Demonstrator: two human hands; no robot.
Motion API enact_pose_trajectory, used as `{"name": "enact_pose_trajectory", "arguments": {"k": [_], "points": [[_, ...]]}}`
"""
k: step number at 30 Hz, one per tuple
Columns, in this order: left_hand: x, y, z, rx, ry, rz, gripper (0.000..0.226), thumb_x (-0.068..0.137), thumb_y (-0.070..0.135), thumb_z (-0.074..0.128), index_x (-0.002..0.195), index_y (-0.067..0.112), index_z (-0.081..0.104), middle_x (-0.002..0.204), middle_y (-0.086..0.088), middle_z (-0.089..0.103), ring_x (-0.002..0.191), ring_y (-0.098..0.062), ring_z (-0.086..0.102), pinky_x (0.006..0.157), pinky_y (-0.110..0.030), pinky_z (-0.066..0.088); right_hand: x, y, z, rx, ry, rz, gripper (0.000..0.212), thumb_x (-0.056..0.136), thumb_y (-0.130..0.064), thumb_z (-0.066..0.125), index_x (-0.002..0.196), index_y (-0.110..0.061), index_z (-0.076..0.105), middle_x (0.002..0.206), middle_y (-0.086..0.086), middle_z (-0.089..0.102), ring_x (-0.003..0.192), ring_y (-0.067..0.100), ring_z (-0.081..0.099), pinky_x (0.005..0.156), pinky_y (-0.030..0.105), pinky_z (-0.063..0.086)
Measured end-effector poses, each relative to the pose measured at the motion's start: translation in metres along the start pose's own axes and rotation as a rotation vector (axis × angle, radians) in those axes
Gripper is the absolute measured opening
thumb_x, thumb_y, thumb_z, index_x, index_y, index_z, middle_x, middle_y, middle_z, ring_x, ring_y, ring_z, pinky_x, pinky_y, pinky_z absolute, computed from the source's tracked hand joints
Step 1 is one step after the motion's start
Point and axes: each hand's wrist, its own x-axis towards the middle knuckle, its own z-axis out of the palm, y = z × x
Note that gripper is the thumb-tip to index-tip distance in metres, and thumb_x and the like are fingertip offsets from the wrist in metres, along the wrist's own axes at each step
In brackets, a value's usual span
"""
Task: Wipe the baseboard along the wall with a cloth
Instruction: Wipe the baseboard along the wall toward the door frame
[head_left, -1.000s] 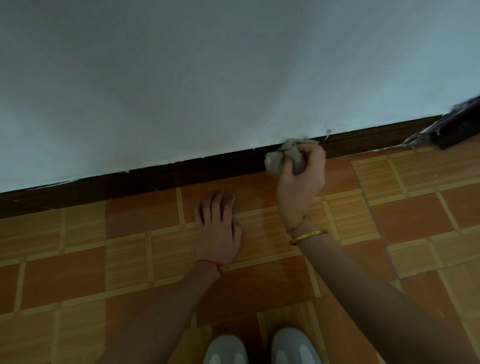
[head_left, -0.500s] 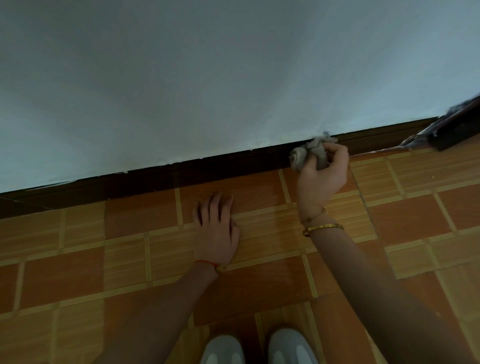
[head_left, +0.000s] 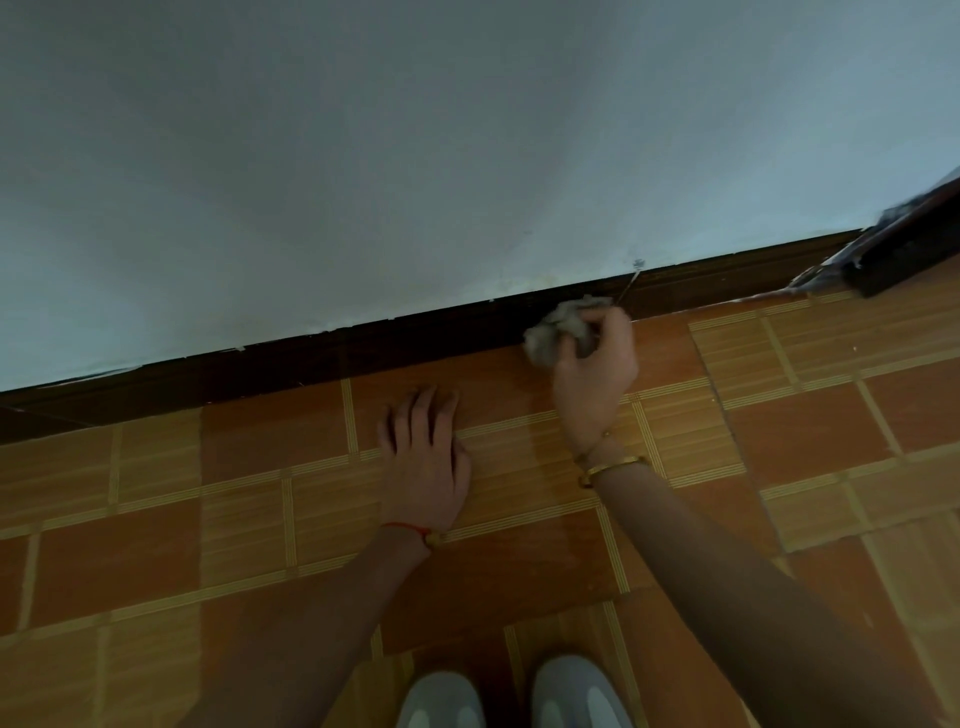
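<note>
A dark brown baseboard (head_left: 322, 358) runs along the foot of the pale wall, rising from left to right. My right hand (head_left: 597, 364) grips a crumpled grey cloth (head_left: 556, 330) and holds it against the baseboard, right of centre. My left hand (head_left: 423, 462) rests flat on the orange floor tiles with its fingers spread, a little in front of the baseboard and to the left of the cloth.
A dark object (head_left: 904, 249) stands against the wall at the far right, with whitish scraps at its base. A thin nail or wire (head_left: 631, 280) sticks out of the wall just above the cloth. My two pale shoes (head_left: 514, 696) show at the bottom edge.
My right hand first slid the cloth to the right along the baseboard, then back to the left. My left hand has stayed flat on the floor.
</note>
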Motion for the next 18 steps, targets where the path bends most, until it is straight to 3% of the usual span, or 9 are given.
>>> {"name": "enact_pose_trajectory", "arguments": {"k": [2,4,6,10,14,16,18], "points": [[0.0,0.0,0.0,-0.009,-0.008,-0.005,0.051,0.095,0.026,0.042,0.143,0.011,0.05,0.148,-0.015,0.046,0.138,-0.035,0.041,0.119,-0.061,0.021,0.017,0.018,-0.008,-0.03,0.115,0.117,0.016,0.078,0.006,0.062,0.092,-0.001,0.058,0.097,0.011,0.061,0.09,0.014,0.057,0.081,0.024,0.051],[0.0,0.0,0.0,-0.006,-0.013,-0.006,0.052,0.095,0.026,0.042,0.144,0.011,0.049,0.148,-0.014,0.045,0.139,-0.035,0.041,0.119,-0.061,0.02,0.026,0.027,-0.012,-0.052,0.103,0.124,0.018,0.077,0.008,0.059,0.092,0.0,0.056,0.1,0.012,0.061,0.093,0.016,0.057,0.082,0.014,0.047],[0.0,0.001,0.0,0.009,-0.017,-0.012,0.052,0.094,0.026,0.043,0.143,0.011,0.05,0.148,-0.015,0.046,0.138,-0.035,0.041,0.118,-0.062,0.022,0.023,0.026,-0.009,-0.059,0.056,0.091,0.019,0.077,0.008,0.06,0.092,-0.001,0.055,0.101,0.01,0.06,0.097,0.015,0.056,0.082,0.003,0.04],[0.001,0.002,0.0,0.013,-0.021,-0.016,0.053,0.093,0.027,0.042,0.142,0.01,0.05,0.147,-0.016,0.047,0.137,-0.037,0.042,0.117,-0.062,0.023,-0.012,0.006,0.014,-0.043,-0.142,0.086,0.026,0.075,0.011,0.064,0.093,-0.006,0.055,0.103,0.007,0.058,0.099,0.011,0.052,0.084,0.004,0.039],[0.0,-0.001,0.001,0.016,-0.01,0.002,0.053,0.093,0.027,0.043,0.142,0.01,0.05,0.146,-0.017,0.047,0.135,-0.037,0.043,0.115,-0.063,0.025,-0.029,-0.004,0.029,-0.012,-0.311,-0.009,0.026,0.074,0.011,0.065,0.092,-0.006,0.056,0.098,0.006,0.056,0.09,0.011,0.051,0.075,0.006,0.039],[0.0,-0.001,0.0,0.008,-0.003,0.002,0.052,0.093,0.026,0.044,0.142,0.01,0.051,0.146,-0.016,0.047,0.136,-0.036,0.042,0.115,-0.063,0.025,-0.024,0.0,0.025,-0.009,-0.3,-0.03,0.025,0.074,0.011,0.064,0.091,-0.005,0.057,0.096,0.003,0.056,0.087,0.008,0.051,0.075,0.004,0.038],[0.001,0.0,-0.001,0.0,-0.001,0.002,0.052,0.093,0.026,0.044,0.142,0.01,0.051,0.147,-0.015,0.047,0.137,-0.035,0.042,0.117,-0.061,0.023,-0.016,0.003,0.015,0.003,-0.162,0.01,0.021,0.076,0.009,0.065,0.09,-0.005,0.058,0.093,0.001,0.057,0.087,0.007,0.052,0.077,0.003,0.037]]}}
